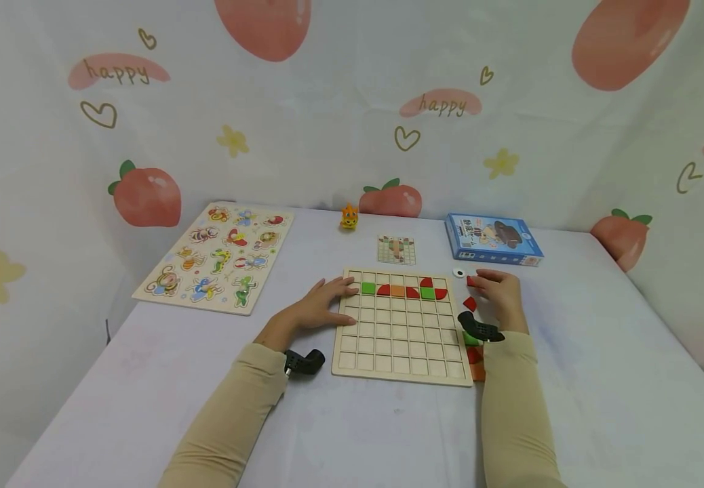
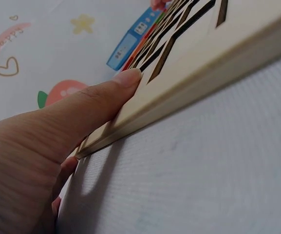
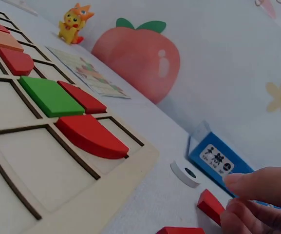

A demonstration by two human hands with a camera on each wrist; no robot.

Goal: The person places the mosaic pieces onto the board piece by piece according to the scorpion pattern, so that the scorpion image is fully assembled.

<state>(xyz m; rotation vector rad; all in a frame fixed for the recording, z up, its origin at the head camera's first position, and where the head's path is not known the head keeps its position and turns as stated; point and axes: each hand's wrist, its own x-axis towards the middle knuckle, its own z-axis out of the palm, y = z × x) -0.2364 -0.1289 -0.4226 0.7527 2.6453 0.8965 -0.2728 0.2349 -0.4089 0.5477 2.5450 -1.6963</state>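
A wooden grid board [image 1: 401, 333] lies flat on the table, with several green, red and orange pieces set along its upper rows. My left hand [image 1: 320, 305] rests on the board's left edge, its thumb [image 2: 99, 100] lying over the rim and the other fingers partly hidden beyond the edge. To the right of the board, my right hand [image 1: 500, 293] pinches a red curved-edge piece [image 3: 210, 207] at the fingertips. Close by are a round white eye piece [image 3: 185, 173] and another red piece [image 1: 470, 303]. Beneath the right wrist, green and orange pieces [image 1: 478, 371] are partly covered.
A pattern card [image 1: 397, 249] lies behind the board, with a small yellow-orange figurine [image 1: 349, 217] farther back. At the back right is a blue box [image 1: 494, 239]. On the left lies an insect puzzle board [image 1: 218, 261]. A printed curtain hangs behind the table.
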